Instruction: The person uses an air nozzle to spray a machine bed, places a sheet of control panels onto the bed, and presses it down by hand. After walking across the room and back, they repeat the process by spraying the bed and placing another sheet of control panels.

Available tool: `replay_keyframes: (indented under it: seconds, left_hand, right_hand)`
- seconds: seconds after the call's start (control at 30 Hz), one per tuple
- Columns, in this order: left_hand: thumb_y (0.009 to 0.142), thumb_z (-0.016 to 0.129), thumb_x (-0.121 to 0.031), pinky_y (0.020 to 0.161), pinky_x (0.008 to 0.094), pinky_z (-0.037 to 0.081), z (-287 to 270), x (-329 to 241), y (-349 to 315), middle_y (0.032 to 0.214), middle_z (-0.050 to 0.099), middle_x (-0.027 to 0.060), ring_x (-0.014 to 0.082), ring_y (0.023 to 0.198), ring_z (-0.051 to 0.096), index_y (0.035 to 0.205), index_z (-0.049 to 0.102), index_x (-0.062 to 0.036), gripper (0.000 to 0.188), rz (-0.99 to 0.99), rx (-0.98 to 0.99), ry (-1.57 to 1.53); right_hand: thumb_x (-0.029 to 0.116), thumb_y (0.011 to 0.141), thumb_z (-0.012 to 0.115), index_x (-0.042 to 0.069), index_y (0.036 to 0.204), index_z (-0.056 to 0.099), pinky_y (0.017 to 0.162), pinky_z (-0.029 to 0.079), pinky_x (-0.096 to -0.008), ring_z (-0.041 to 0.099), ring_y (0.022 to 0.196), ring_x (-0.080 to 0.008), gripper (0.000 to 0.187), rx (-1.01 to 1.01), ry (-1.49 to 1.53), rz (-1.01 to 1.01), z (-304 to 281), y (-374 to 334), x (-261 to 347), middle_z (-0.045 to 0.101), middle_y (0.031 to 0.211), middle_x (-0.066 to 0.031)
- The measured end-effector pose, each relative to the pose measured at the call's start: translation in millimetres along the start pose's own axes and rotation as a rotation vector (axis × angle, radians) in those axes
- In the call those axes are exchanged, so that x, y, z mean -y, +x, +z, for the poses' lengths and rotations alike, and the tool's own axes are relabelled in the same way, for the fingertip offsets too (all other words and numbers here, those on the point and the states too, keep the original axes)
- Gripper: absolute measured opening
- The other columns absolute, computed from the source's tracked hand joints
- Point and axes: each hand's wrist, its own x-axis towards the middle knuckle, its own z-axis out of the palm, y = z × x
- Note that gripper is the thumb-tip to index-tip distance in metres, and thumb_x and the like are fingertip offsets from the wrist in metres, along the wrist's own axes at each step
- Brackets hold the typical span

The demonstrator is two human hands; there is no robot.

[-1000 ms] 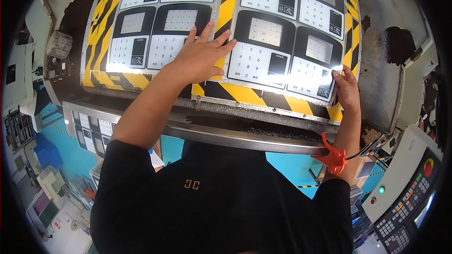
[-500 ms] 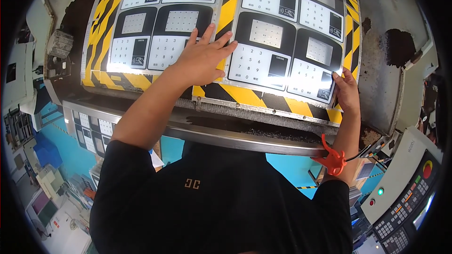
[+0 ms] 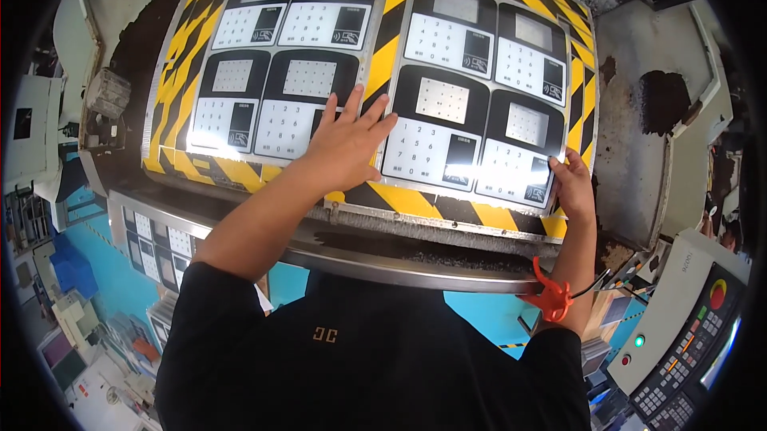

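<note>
Two sheets of keypad panels, a left sheet [image 3: 272, 129] and a right sheet [image 3: 427, 143], lie side by side on a bed covered in yellow-and-black striped tape [image 3: 389, 19]. Each panel has a black top with a pale window and a white number pad below. My left hand [image 3: 343, 147] rests flat with fingers spread, across the strip between the sheets and over their inner edges. At the lower right corner of the right sheet, my right hand [image 3: 575, 187] pinches the edge, thumb on top; its other fingertips are partly hidden.
A metal rail [image 3: 399, 271] crosses between my body and the bed. Dark residue [image 3: 665, 102] coats the machine walls. A control panel with a red stop button [image 3: 718, 293] stands at lower right. An orange-red coiled strap [image 3: 553, 297] appears by my right forearm. More keypad sheets [image 3: 152, 243] sit lower left.
The bed and sheets appear lower in the picture, showing more of the far side. Both hands shift down with them, keeping nearly the same places on the sheets.
</note>
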Motion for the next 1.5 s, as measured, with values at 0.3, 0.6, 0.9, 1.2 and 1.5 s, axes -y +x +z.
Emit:
replay_keyframes:
  seconds: [0.3,0.6,0.9,1.2,1.5]
  left_hand:
    - [0.067,0.082,-0.031,0.116,0.0540,0.006,-3.3,0.2,3.4,0.157,0.018,0.0094,0.0343,0.146,0.003,0.147,0.030,-0.0172,0.097,-0.037,0.059,-0.062]
    - [0.067,0.082,-0.036,0.116,0.0535,0.005,-2.7,1.6,5.4,0.158,0.017,0.0076,0.0328,0.146,0.002,0.148,0.030,-0.0194,0.098,-0.034,0.096,-0.040]
    - [0.067,0.082,-0.036,0.116,0.0548,0.005,-1.6,2.6,5.7,0.157,0.018,0.0077,0.0325,0.146,0.003,0.147,0.031,-0.0196,0.096,-0.026,0.083,-0.031]
    - [0.063,0.083,-0.031,0.111,0.0620,0.016,-3.2,-1.9,7.3,0.153,0.027,0.0107,0.0376,0.143,0.015,0.145,0.036,-0.0170,0.095,-0.018,0.059,0.030]
    - [0.065,0.083,-0.031,0.116,0.0537,0.010,-13.6,-16.1,7.7,0.156,0.022,0.0034,0.0305,0.146,0.010,0.147,0.032,-0.0213,0.097,-0.097,0.129,0.063]
  right_hand:
    - [0.003,0.090,0.060,0.002,0.114,0.057,0.066,0.051,-0.0232,0.064,0.077,-0.0114,0.025,0.021,0.040,0.019,3.2,-2.5,5.1,0.067,0.094,-0.0064]
    - [0.004,0.089,0.062,0.001,0.113,0.057,0.074,0.053,-0.0263,0.064,0.082,-0.0143,0.025,-0.006,0.079,0.022,1.9,-0.7,2.2,0.066,0.097,-0.0075]
    - [0.006,0.088,0.065,0.001,0.111,0.055,0.069,0.053,-0.0257,0.064,0.078,-0.0144,0.026,0.010,0.114,0.031,-1.8,-0.2,6.8,0.066,0.095,-0.0082]
    - [0.050,0.073,0.077,0.009,0.141,0.042,0.060,0.045,-0.0339,0.055,0.062,-0.0195,0.087,-0.041,-1.056,-0.244,-0.2,-13.7,30.0,0.057,0.066,-0.0089]
    - [0.044,0.064,0.083,0.012,0.142,0.040,0.088,0.047,-0.0382,0.060,0.109,-0.0375,0.095,-0.072,-1.182,-0.155,3.2,-11.0,26.5,0.062,0.113,-0.0252]
